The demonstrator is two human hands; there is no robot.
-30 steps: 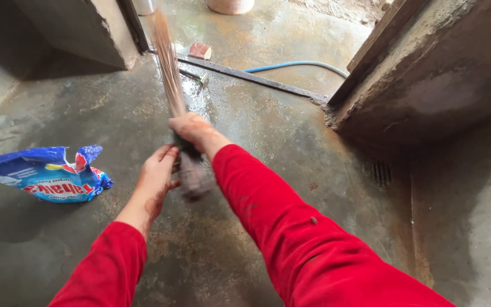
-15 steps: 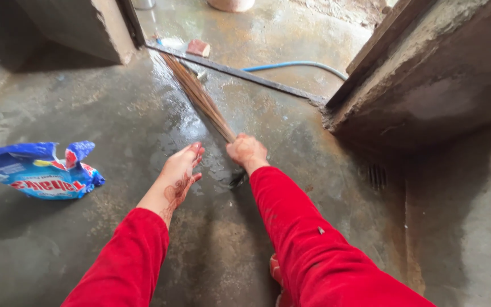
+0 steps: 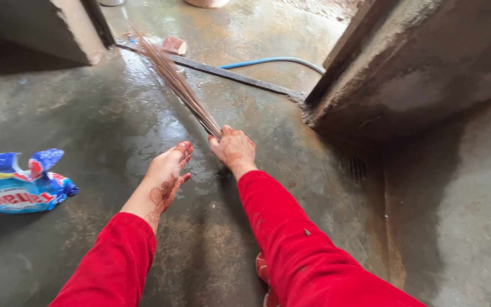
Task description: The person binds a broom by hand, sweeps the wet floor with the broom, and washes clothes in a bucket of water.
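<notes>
Stick broom held low over a wet concrete floor

The right hand (image 3: 234, 149) is clenched around the bound end of the stick broom (image 3: 178, 85), its bristles slanting away to rake the wet floor (image 3: 109, 119). The left hand (image 3: 169, 170) hovers beside it, loosely spread and holding nothing. A blue packet (image 3: 15, 187) lies well apart.

Broom's (image 3: 180, 85) gripped end hidden inside the right hand (image 3: 233, 150); blue packet (image 3: 15, 182) cut by left edge.
</notes>
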